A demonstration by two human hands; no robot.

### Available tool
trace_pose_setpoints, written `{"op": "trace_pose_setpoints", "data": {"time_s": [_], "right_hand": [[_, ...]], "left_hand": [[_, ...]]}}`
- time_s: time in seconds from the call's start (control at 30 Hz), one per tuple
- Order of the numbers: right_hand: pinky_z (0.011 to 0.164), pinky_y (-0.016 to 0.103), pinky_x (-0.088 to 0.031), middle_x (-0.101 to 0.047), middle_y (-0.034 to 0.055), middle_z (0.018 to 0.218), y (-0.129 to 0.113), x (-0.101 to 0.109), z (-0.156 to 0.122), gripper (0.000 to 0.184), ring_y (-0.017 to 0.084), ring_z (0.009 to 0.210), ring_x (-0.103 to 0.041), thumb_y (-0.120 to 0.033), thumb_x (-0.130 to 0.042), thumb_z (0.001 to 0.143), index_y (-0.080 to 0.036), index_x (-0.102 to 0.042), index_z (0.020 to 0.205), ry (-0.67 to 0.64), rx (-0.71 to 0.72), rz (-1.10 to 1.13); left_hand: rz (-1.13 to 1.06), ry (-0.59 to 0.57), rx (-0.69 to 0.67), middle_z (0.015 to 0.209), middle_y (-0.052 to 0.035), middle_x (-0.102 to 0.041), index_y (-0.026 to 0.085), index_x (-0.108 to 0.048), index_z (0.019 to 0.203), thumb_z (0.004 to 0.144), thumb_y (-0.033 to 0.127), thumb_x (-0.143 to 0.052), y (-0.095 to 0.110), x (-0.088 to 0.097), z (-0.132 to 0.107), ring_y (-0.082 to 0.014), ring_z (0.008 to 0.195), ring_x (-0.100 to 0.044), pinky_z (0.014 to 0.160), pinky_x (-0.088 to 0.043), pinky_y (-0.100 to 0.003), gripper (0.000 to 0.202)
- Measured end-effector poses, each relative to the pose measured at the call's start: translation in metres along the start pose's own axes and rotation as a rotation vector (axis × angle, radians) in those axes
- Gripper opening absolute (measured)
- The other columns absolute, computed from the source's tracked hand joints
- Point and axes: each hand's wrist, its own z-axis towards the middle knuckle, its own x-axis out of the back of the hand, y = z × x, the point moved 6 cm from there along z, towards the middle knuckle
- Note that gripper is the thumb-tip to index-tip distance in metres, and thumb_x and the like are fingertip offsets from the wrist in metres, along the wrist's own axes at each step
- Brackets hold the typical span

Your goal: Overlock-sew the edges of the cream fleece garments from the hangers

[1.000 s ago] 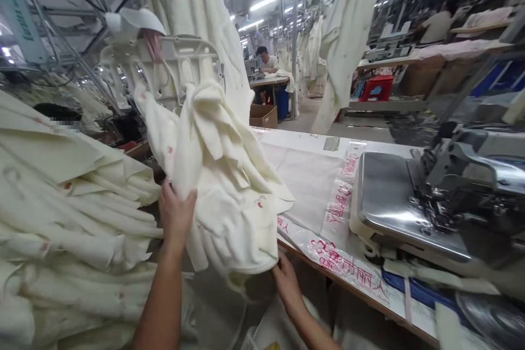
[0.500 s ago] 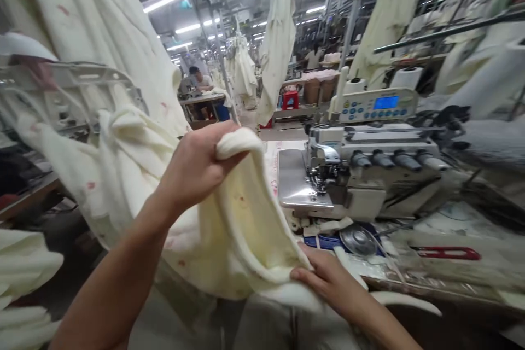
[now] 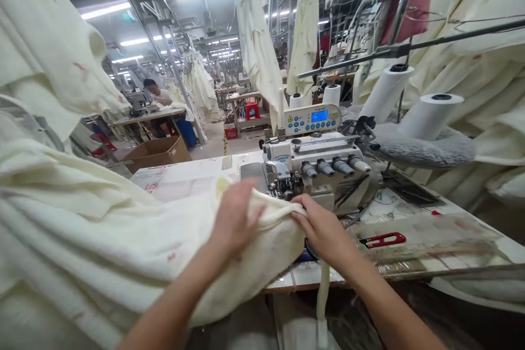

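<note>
Cream fabric with small reddish marks spreads from the left over the table's front edge, up to the overlock sewing machine. My right hand pinches a folded edge of it between thumb and fingers, just in front of the machine's needle area. Over the same fabric, a little to the left, is my left hand; its fingers are smeared by motion, so I cannot tell whether they grip. Part of the machine's metal plate shows behind the fabric.
Red-handled thread snips lie on the table at right. White thread cones stand behind the machine. A cardboard box is on the floor beyond the table. A person sits at another machine. Cream cloth hangs overhead.
The view has swung right. Both hands have brought the fabric from the left to the front of the machine. The opening held stretched between them has become a flatter folded edge.
</note>
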Motion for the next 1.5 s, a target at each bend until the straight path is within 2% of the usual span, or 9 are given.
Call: {"op": "trace_pose_setpoints", "data": {"time_s": [0.07,0.17,0.3,0.5,0.7,0.9,1.1,1.33,1.5], "right_hand": [[0.067,0.030,-0.041,-0.061,0.0049,0.089,-0.001,-0.002,-0.002,0.013,0.021,0.080,-0.058,-0.029,-0.045,0.088,-0.020,-0.055,0.089,0.031,0.004,-0.049],[0.070,0.028,-0.039,-0.060,0.0028,0.085,0.001,0.002,-0.003,0.014,0.019,0.080,-0.057,-0.031,-0.049,0.087,-0.020,-0.058,0.085,0.013,0.018,-0.002],[0.068,0.025,-0.038,-0.061,0.0010,0.082,0.006,0.002,0.006,0.021,0.017,0.079,-0.055,-0.031,-0.043,0.089,-0.020,-0.060,0.084,-0.135,0.001,0.111],[0.053,0.023,-0.029,-0.051,-0.0035,0.057,0.015,0.002,0.014,0.023,0.013,0.058,-0.047,-0.032,-0.053,0.079,-0.018,-0.053,0.061,-0.039,-0.177,0.132],[0.055,0.023,-0.033,-0.061,-0.0014,0.067,0.013,-0.003,0.010,0.018,0.015,0.062,-0.052,-0.030,-0.050,0.080,-0.018,-0.061,0.072,-0.061,-0.183,0.222],[0.052,0.023,-0.029,-0.058,-0.0025,0.057,0.016,0.004,0.016,0.020,0.014,0.056,-0.051,-0.027,-0.054,0.076,-0.019,-0.057,0.058,0.050,-0.270,0.013],[0.064,0.024,-0.036,-0.066,0.0009,0.077,0.014,-0.001,0.010,0.020,0.017,0.073,-0.060,-0.027,-0.047,0.088,-0.020,-0.062,0.077,0.165,-0.103,-0.037],[0.053,0.028,-0.036,-0.061,0.0026,0.070,0.010,-0.005,-0.001,0.011,0.019,0.060,-0.059,-0.020,-0.042,0.091,-0.018,-0.051,0.086,0.316,-0.034,-0.252],[0.086,0.034,-0.043,-0.059,0.0123,0.103,-0.011,0.011,-0.037,0.010,0.023,0.098,-0.056,-0.021,-0.050,0.090,-0.018,-0.057,0.096,0.638,0.185,-0.260]], "left_hand": [[-0.024,-0.063,-0.076,0.110,-0.0083,-0.058,0.018,-0.047,0.112,0.086,0.034,-0.049,0.030,-0.030,-0.012,-0.0224,0.104,-0.051,0.096,-0.039,-0.041,0.031],[0.019,-0.100,-0.108,0.094,-0.0059,-0.059,0.017,-0.051,0.098,0.090,0.034,-0.044,0.042,-0.050,-0.021,-0.0212,0.091,-0.051,0.087,-0.041,-0.041,0.020],[0.115,-0.113,-0.130,0.089,-0.0050,-0.058,0.018,-0.054,0.086,0.091,0.026,-0.039,0.034,-0.053,-0.018,-0.0200,0.081,-0.049,0.073,-0.041,-0.035,0.018],[0.192,-0.126,-0.118,0.088,-0.0057,-0.057,0.018,-0.056,0.086,0.088,0.025,-0.045,0.039,-0.053,-0.015,-0.0213,0.082,-0.049,0.074,-0.039,-0.035,0.013],[0.121,-0.273,-0.067,0.081,-0.0027,-0.056,0.018,-0.054,0.081,0.091,0.022,-0.039,0.028,-0.053,-0.009,-0.0179,0.079,-0.051,0.076,-0.036,-0.035,0.018],[-0.015,-0.302,0.039,0.078,-0.0009,-0.053,0.018,-0.050,0.077,0.087,0.019,-0.041,0.018,-0.058,0.004,-0.0158,0.077,-0.051,0.076,-0.035,-0.033,0.014],[-0.039,-0.290,0.067,0.077,-0.0007,-0.054,0.018,-0.049,0.074,0.085,0.017,-0.043,0.017,-0.062,0.008,-0.0158,0.075,-0.051,0.074,-0.034,-0.033,0.012],[0.088,-0.243,0.041,0.075,-0.0010,-0.054,0.019,-0.052,0.074,0.084,0.018,-0.044,0.019,-0.062,0.010,-0.0165,0.075,-0.051,0.070,-0.033,-0.032,0.013],[0.131,-0.233,0.041,0.077,-0.0017,-0.056,0.019,-0.053,0.074,0.084,0.018,-0.043,0.018,-0.063,0.011,-0.0172,0.077,-0.052,0.071,-0.033,-0.032,0.014]]}}
